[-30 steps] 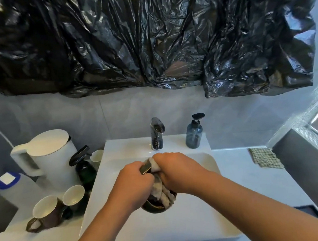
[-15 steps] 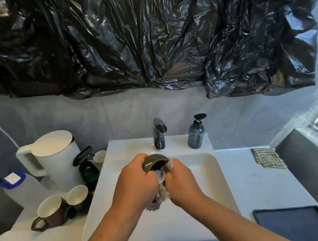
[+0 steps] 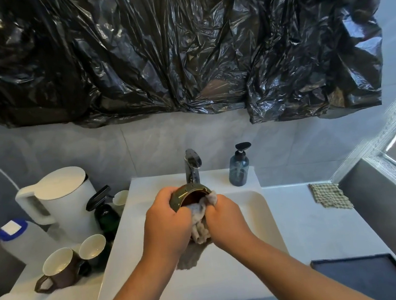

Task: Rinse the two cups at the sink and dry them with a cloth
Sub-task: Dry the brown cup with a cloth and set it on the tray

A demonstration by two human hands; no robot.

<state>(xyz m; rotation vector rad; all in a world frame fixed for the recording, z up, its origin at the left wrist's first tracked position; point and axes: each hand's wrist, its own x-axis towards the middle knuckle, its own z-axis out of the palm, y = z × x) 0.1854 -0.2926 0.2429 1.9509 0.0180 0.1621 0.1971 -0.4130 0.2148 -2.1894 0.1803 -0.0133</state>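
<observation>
Above the sink (image 3: 272, 227), the left hand (image 3: 168, 223) gripped the dark cup (image 3: 189, 195) at its 1 o'clock; the right hand (image 3: 224, 220), at the cup's 4 o'clock, clutched the grey cloth (image 3: 200, 221) against its rim.

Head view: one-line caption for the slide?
Over the sink, left hand grips a cup; right hand presses a cloth into its mouth.

white kettle (image 3: 69, 201) | blue pump bottle (image 3: 239, 171) | black plastic sheet (image 3: 180, 48) above | dark tray (image 3: 364, 279)

Glossy glazed cup (image 3: 189, 193), seemingly napped cloth (image 3: 200, 223)
</observation>
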